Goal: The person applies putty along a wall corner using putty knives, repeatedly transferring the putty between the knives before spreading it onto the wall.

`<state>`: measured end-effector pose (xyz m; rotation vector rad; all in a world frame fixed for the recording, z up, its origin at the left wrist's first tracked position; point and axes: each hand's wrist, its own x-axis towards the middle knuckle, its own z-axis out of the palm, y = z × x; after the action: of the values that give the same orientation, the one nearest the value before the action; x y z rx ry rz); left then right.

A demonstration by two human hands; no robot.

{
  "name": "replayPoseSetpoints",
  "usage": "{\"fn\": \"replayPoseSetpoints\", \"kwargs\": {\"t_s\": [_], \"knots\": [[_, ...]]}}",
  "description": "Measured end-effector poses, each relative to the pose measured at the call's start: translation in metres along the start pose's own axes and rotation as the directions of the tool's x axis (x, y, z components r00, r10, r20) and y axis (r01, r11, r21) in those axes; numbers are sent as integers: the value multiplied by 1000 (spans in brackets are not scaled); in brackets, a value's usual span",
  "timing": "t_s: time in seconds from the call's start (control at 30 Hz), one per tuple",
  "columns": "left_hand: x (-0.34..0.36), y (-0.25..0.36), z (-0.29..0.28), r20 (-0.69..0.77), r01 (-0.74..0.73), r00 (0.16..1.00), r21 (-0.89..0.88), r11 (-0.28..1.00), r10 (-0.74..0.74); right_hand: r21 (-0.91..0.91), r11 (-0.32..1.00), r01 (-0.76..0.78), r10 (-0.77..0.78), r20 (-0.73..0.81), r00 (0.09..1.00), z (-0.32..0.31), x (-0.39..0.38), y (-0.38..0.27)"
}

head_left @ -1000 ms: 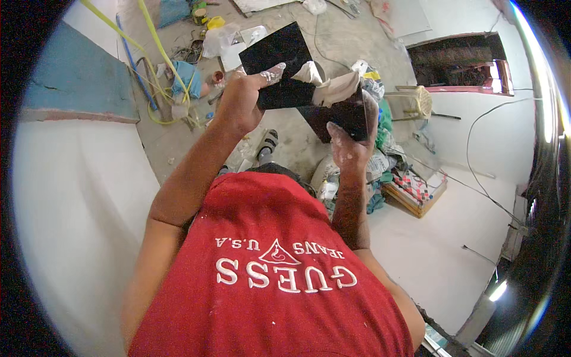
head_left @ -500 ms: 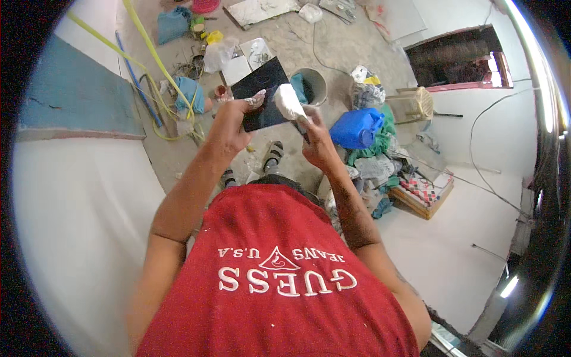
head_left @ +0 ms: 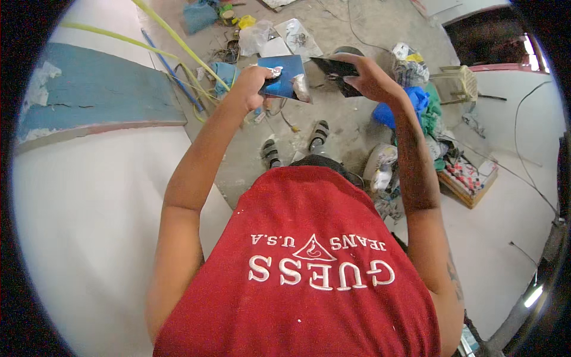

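Holding blue plate (head_left: pixel 289 66) at top centre of frame: thin, flat, glossy. Carrying a whitish lump (head_left: pixel 301 88) on lower right corner of same. Clamped at left edge by left hand (head_left: pixel 252 86), thumb over upper face, white smears on thumb. Gripping dark plate (head_left: pixel 329 66) in right hand (head_left: pixel 373 80), just right of blue plate, tilted, one corner toward frame left. Hard to make out lower part of dark plate around thumb. Hands apart, each clamped on own plate. Can't tell about contact between plates.

Outward, upper centre: white sheet (head_left: pixel 297 37) on floor (head_left: pixel 351 125), dark bits on top; clear plastic bag (head_left: pixel 254 37) near, to the left. Upper left: yellow-green hoses (head_left: pixel 156 20), blue pipe (head_left: pixel 159 52) alongside, blue wall panel (head_left: pixel 113 86) farther left. Right of centre: blue container (head_left: pixel 419 101) partly behind right forearm, green cloth (head_left: pixel 432 117) beside. Upper right: beige plastic chair (head_left: pixel 468 83). Lower down, same side: patterned box (head_left: pixel 471 176), red, white and black on top. Mid-frame, below plates: sandals (head_left: pixel 320 132) on both feet, well apart from plates. Bottom centre: red sleeveless top (head_left: pixel 309 202), white lettering. Lower right: lit tube (head_left: pixel 533 296).
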<state>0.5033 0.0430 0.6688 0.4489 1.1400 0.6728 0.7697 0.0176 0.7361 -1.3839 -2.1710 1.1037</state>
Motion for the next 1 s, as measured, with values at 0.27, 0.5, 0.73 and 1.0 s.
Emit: {"fn": "replayPoseSetpoints", "kwargs": {"t_s": [0.27,0.5,0.73,1.0], "knots": [[58,7,-5,-115,45,993,236,971,-18,137,990,11,-19,55,998,70,44,27],[112,-19,-23,-387,451,878,466,761,-283,379,909,-176,137,128,982,155,56,81],[181,-68,-66,-596,758,652,512,404,-468,752,604,-265,148,221,964,221,48,136],[237,-112,-139,-629,806,563,275,524,-536,680,593,-432,126,451,883,174,43,115]]}}
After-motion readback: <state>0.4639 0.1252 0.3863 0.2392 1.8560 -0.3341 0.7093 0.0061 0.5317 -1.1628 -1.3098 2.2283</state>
